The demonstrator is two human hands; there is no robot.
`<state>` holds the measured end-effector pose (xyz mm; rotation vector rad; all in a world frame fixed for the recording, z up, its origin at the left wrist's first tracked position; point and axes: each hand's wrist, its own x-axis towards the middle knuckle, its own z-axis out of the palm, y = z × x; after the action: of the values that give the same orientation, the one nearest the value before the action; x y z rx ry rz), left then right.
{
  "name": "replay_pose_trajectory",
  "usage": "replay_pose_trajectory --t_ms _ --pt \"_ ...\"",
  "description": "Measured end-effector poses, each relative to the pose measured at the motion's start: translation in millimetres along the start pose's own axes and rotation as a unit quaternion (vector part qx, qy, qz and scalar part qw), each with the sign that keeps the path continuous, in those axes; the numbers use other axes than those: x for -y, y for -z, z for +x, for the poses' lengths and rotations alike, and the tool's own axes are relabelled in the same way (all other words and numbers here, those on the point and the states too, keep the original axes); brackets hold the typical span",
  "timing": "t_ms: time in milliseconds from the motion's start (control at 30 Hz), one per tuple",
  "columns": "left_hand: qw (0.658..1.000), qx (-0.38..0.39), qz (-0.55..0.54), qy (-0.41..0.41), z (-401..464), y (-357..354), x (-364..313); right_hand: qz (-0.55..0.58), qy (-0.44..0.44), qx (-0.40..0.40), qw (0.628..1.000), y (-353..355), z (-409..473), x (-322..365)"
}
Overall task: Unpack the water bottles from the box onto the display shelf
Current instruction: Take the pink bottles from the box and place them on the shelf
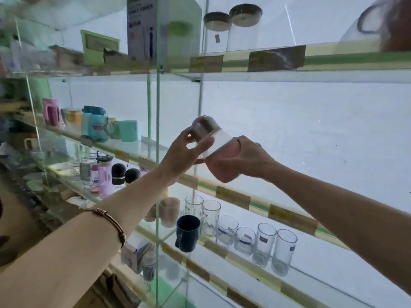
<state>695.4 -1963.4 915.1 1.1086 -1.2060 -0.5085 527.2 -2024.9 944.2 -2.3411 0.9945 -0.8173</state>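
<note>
1. Above the front edge of the middle glass shelf (233, 197), a pink water bottle (219, 152) was held in the air by both hands, tilted with its top toward the upper left.
2. Right hand (246, 158) was wrapped around the bottle's pink lower body, fingers curled about it.
3. Left hand (184, 152) was at the bottle's upper end, fingers pinching around the brownish cap (203, 127); a white band circled the bottle between the two hands.
4. Left forearm carried a copper-coloured bangle (111, 223).
5. Bottle did not touch the shelf; it hung just in front of and above the edge, right of the green-edged vertical glass divider (158, 130).
6. Left of the divider, on the same shelf level: a teal bottle (95, 125), a pink jug (51, 112) and a mint-coloured cup (129, 131), standing near the front edge.
7. One shelf down, right of the divider: a dark blue mug (186, 233) at the front edge, two glass mugs behind it, and a row of clear tumblers (264, 243) running toward the right.
8. Top shelf: two glass jars with metal lids (233, 21) and a printed product box (142, 30) beside the divider.
9. Yellowish price labels (232, 196) were stuck along the shelf edges; text too blurred to read.
</note>
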Motion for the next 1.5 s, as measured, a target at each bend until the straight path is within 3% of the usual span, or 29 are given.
replay_pose_trajectory --t_ms 333,433,633,767,900,1200,1500 --pt "0.997 -0.058 0.026 0.037 84 -16 54 -0.044 -0.022 0.016 0.999 -18 95 -42" --pt "0.992 -0.079 0.084 0.051 102 -14 69 -0.062 -0.018 0.028 0.998 -22 114 -50" --pt "0.977 -0.121 0.158 0.070 128 -13 91 -0.164 -0.005 0.047 0.985 -33 139 -53" --pt "0.973 -0.116 0.189 0.063 136 -14 104 -0.189 0.018 0.048 0.981 -50 151 -65" --pt "0.964 -0.161 0.198 0.076 138 -13 113 -0.200 0.060 0.033 0.977 -54 149 -68" --pt "0.925 -0.075 0.364 0.075 125 -15 105 -0.229 0.070 0.010 0.971 -54 151 -84" --pt "0.931 -0.094 0.351 -0.013 71 8 73 -0.152 0.082 0.013 0.985 -39 84 -34"
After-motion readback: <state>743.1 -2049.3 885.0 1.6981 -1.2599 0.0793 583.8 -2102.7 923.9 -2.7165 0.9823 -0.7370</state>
